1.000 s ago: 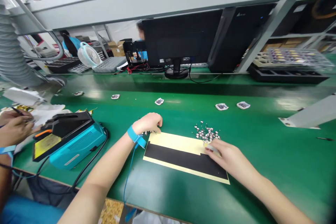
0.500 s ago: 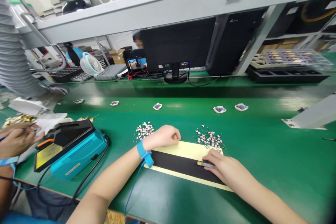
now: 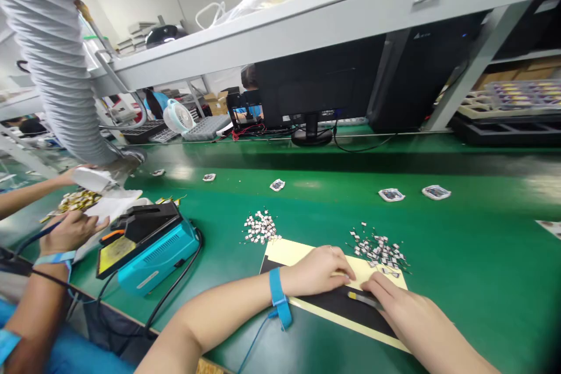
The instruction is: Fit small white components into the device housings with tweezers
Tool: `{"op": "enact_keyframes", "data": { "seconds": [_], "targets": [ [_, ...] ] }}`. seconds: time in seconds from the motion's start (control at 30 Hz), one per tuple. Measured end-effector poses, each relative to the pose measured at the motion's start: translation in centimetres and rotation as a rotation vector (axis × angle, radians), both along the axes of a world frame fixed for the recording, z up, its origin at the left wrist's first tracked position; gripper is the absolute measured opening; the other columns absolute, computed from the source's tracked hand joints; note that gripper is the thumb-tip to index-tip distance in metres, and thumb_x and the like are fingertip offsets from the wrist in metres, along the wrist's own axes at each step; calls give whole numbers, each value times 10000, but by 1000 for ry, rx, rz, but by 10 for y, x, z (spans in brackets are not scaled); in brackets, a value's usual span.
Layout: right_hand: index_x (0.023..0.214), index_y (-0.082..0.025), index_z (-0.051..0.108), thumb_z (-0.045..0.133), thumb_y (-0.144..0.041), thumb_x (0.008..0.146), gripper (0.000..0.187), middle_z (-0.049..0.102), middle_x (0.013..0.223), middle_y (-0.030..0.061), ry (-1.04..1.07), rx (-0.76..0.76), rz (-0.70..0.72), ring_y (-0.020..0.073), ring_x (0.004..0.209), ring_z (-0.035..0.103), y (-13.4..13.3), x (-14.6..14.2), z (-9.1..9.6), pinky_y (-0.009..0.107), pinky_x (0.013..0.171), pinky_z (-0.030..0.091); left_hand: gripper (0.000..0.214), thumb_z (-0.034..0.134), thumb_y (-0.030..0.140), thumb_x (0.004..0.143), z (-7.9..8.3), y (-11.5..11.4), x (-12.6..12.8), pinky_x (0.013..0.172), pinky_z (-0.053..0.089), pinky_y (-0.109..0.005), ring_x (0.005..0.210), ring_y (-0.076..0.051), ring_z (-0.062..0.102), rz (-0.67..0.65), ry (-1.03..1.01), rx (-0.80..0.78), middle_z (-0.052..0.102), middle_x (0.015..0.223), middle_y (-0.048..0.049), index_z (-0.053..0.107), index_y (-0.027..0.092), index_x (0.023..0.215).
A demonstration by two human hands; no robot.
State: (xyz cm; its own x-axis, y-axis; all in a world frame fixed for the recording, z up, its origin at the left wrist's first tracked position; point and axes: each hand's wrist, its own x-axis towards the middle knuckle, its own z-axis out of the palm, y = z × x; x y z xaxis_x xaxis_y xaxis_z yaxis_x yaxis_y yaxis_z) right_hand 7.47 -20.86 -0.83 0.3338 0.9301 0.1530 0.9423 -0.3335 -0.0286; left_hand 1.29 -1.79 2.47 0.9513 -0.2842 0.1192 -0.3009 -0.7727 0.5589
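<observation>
A yellow backing sheet (image 3: 287, 251) with a black strip (image 3: 337, 304) lies on the green bench in front of me. My left hand (image 3: 318, 272), with a blue wrist strap, rests curled on the sheet, fingers pressed together. My right hand (image 3: 394, 304) grips a thin tool with a yellow tip (image 3: 362, 299), laid across the black strip. The two hands nearly touch. One pile of small grey parts (image 3: 260, 228) lies just beyond the sheet's left end, another pile of parts (image 3: 379, 247) by its right end.
A teal soldering station (image 3: 151, 245) with a black cable sits to the left. A co-worker's hands (image 3: 70, 231) work at far left under a ribbed duct (image 3: 59, 58). Small boards (image 3: 390, 194) ride the belt behind; a monitor (image 3: 319, 85) and trays (image 3: 508, 123) stand at the back.
My left hand has moved right from the left parts pile onto the sheet, next to my right hand. My right hand slid the tool down onto the black strip. The view shifted left.
</observation>
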Motion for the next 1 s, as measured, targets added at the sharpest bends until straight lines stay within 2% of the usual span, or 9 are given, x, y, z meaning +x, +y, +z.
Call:
{"op": "enact_keyframes", "data": {
  "seconds": [0.13,0.3,0.43,0.5,0.6,0.7,0.87,1.0],
  "targets": [
    [839,-205,495,326,-34,724,266,568,752,23,82,20,-16,168,467,589,1,2,-1,239,354,407,175,513,100,751,-8,-4,-1,819,408,-229,843,-153,555,-47,-38,42,611,825,-48,650,138,852],
    [785,-215,464,358,-135,777,133,553,721,-4,263,45,-60,155,510,574,2,2,6,251,435,438,162,498,119,771,-8,-5,-3,822,409,-252,835,-163,559,-2,-84,24,622,835,-65,640,116,848],
    [732,-209,471,366,-199,794,123,555,684,-12,417,99,-122,146,543,559,3,3,14,250,501,434,166,496,122,776,-2,-8,-6,799,432,-231,830,-143,565,82,-116,-40,626,862,-57,616,119,890],
    [731,-205,490,368,-267,817,161,562,688,-8,495,139,-152,136,553,548,3,3,18,240,529,428,180,488,102,765,0,-11,-8,753,458,-216,804,-130,570,167,-114,-140,618,871,-54,612,127,894],
    [765,-196,522,379,-353,818,219,573,697,4,607,201,-189,125,545,523,4,4,23,226,539,413,175,514,87,718,-1,-14,-9,690,496,-210,708,-109,587,280,-41,-457,606,839,-46,620,129,851],
    [745,-175,538,388,-390,800,268,556,645,12,716,247,-221,117,505,471,9,4,28,214,492,376,176,545,80,684,-6,-15,-7,664,521,-206,690,-109,615,304,16,-654,603,839,-56,604,100,848],
    [659,-139,506,426,-352,788,262,408,518,-26,909,290,-268,88,465,364,18,2,40,204,439,284,160,540,70,684,-6,-15,-6,723,514,-241,749,-125,606,310,-13,-684,603,827,-59,599,98,830],
    [702,-117,497,459,-344,843,270,412,554,-46,1094,307,-293,52,456,373,20,5,45,174,433,311,171,553,73,679,-1,-13,-5,737,483,-270,759,-136,572,296,-36,-660,607,814,-48,606,127,833]
  ]
}}
